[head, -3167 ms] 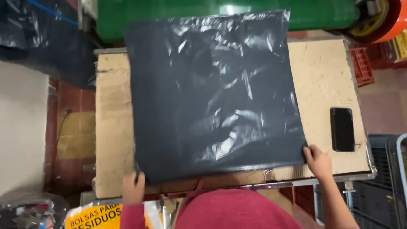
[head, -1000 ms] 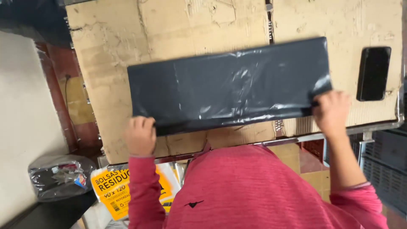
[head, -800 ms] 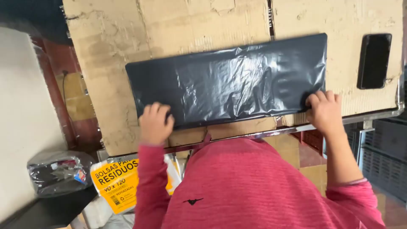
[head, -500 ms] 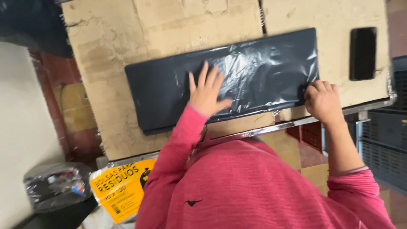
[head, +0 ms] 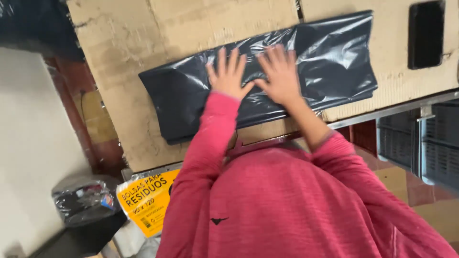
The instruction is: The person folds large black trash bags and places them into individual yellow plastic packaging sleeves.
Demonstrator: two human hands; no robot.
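A black plastic bag (head: 334, 67), folded into a long strip, lies across a cardboard-covered table (head: 143, 48). My left hand (head: 228, 74) rests flat on the middle of the strip, fingers spread. Right beside it my right hand (head: 278, 74) also presses flat on the plastic, fingers apart. Both thumbs nearly meet. Neither hand grips anything. My red sleeves and chest fill the lower part of the view.
A black phone (head: 425, 33) lies on the cardboard at the far right. A yellow-labelled package (head: 148, 200) and a clear bag of dark items (head: 81, 203) sit on the floor at the left. Dark crates (head: 420, 143) stand under the table's right end.
The bag went from a large open sheet to a folded strip. Both hands left its near corners and came together flat on the middle; the view shifted left.
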